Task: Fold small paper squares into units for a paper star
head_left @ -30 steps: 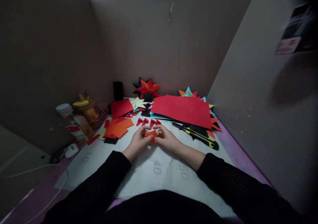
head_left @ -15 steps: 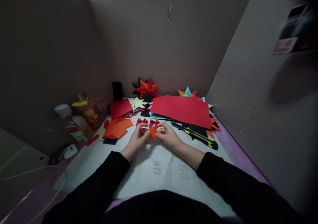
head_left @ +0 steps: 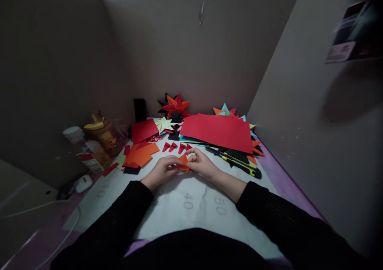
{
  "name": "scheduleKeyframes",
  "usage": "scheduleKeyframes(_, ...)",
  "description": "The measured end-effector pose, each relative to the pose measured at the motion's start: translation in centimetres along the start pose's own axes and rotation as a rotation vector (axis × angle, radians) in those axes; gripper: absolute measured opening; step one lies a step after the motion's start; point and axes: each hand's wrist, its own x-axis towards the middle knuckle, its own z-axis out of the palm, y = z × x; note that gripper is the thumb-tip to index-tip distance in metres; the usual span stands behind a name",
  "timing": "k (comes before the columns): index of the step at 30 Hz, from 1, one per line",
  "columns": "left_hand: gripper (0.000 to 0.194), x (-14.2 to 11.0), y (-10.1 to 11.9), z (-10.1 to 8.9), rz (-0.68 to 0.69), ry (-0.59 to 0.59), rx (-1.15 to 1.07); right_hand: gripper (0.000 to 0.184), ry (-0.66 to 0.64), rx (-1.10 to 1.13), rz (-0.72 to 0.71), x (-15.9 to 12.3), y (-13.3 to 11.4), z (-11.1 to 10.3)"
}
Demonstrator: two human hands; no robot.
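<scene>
Between my two hands, just above the white mat [head_left: 176,214], is a small piece of orange paper [head_left: 183,161] that looks folded. My left hand [head_left: 163,169] pinches its left side, with the fingers laid along it. On the other side my right hand [head_left: 200,161] grips the paper between thumb and fingertips. Several small folded red paper pieces [head_left: 172,147] lie in a row just beyond my hands. The lower edge of the orange paper is partly covered by my fingers.
Red sheets [head_left: 217,132] are stacked behind, with black-and-yellow scissors [head_left: 239,162] at right. Orange sheets [head_left: 142,154] lie left. Folded paper stars [head_left: 175,105] stand at the back. A bottle [head_left: 89,152], a brown cup [head_left: 103,132] and a white case [head_left: 83,183] are far left.
My left hand has turned flatter and lowered, its fingers now over the orange paper's left side. The right hand keeps its grip. More of the red pieces show behind.
</scene>
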Motion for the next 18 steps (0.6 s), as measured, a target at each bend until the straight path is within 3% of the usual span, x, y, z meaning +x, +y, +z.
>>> scheduleKeyframes(12,0.014,0.20,0.37,-0.14,-0.057,-0.020,-0.057,0.039,-0.039,-0.103,-0.043,-0.26,-0.33,0.11)
scheduleKeyframes(18,0.017,0.30,0.60,0.17,-0.102,0.028,-0.133,0.037,-0.068,-0.167,-0.088,-0.26,-0.07,0.03)
